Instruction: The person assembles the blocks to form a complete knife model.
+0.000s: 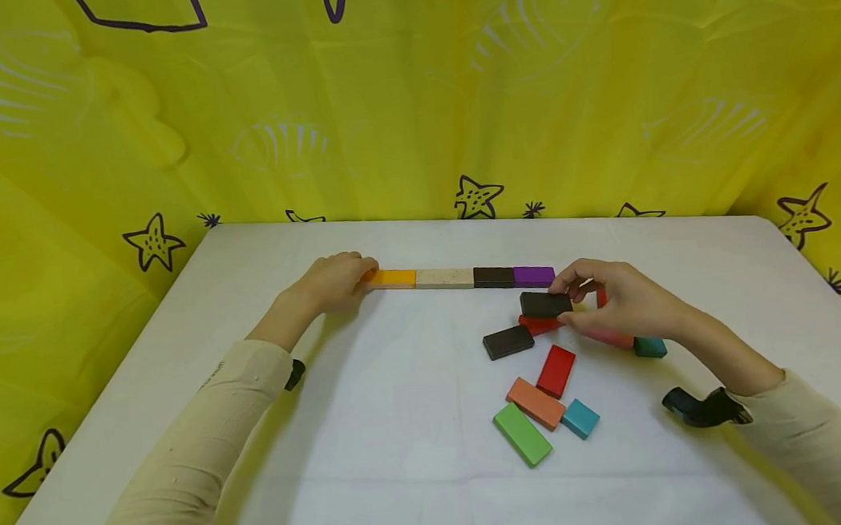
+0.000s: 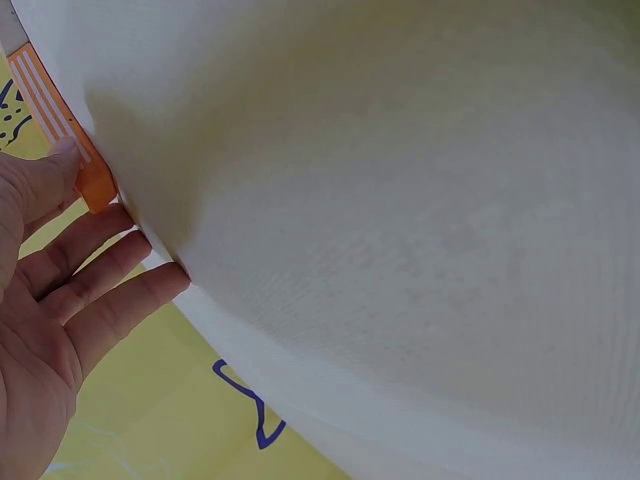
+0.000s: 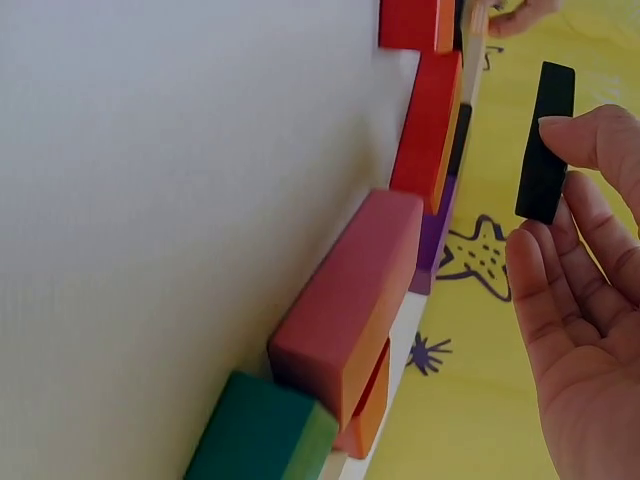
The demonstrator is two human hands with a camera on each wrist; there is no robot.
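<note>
A row of blocks runs across the back of the table: an orange block (image 1: 394,279), a beige block (image 1: 445,279), a black block (image 1: 494,277) and a purple block (image 1: 534,276). At the row's left end my left hand (image 1: 340,280) pinches the orange block, its thumb against the striped side in the left wrist view; the other fingertips touch the white surface. My right hand (image 1: 614,295) holds another black block (image 3: 548,143) between thumb and fingers, raised in front of the purple end. Below it, a red block (image 1: 538,324) is partly hidden.
Loose blocks lie around the right hand: a black one (image 1: 508,342), a red one (image 1: 556,371), a salmon one (image 1: 536,403), a light green one (image 1: 522,434) and a blue one (image 1: 581,419). Pink (image 3: 350,290) and dark green (image 3: 255,430) blocks sit under the right wrist.
</note>
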